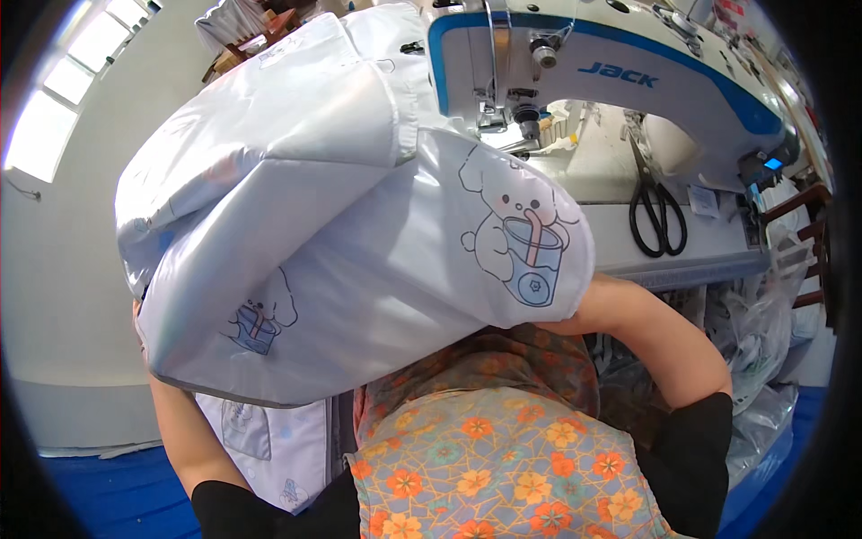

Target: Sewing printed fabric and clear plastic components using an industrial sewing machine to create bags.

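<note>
A big white garment [305, 216] with printed cartoon animals is lifted over the lap, between the person and the sewing machine [628, 81]. Both hands are hidden under the cloth, so whether they grip it cannot be told; only the forearms show, the left one low at the left, the right one running up under the hem. Black scissors [655, 211] lie on the table [611, 238]
</note>
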A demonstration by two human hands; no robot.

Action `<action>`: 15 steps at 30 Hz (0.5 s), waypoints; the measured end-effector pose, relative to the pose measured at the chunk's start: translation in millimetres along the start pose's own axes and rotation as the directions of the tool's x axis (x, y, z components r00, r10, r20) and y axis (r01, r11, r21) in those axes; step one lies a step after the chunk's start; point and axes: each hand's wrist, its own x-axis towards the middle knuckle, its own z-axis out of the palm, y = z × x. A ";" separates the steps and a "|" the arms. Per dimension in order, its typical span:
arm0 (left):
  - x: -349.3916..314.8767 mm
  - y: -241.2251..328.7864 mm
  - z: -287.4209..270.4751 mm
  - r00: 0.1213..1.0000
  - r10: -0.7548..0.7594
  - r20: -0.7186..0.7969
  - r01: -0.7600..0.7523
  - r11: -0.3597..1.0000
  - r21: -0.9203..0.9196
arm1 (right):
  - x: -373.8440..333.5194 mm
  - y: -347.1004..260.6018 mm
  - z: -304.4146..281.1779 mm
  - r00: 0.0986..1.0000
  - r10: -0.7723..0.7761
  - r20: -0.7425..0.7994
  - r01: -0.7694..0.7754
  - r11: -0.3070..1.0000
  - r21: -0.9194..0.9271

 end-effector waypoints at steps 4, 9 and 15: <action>2.7 2.4 2.3 1.000 0.011 -0.004 -0.011 1.000 -0.007 | -1.6 10.5 3.5 0.995 -0.101 -0.014 0.100 0.993 -0.055; 24.1 25.1 13.5 0.999 0.046 -0.008 -0.046 0.999 -0.014 | 15.5 -11.8 -18.3 0.996 0.066 -0.055 -0.058 0.989 0.133; 62.5 61.0 40.5 0.994 0.106 0.027 -0.104 0.992 -0.067 | 33.4 -21.5 -29.3 0.907 0.417 -0.052 -0.323 0.772 0.548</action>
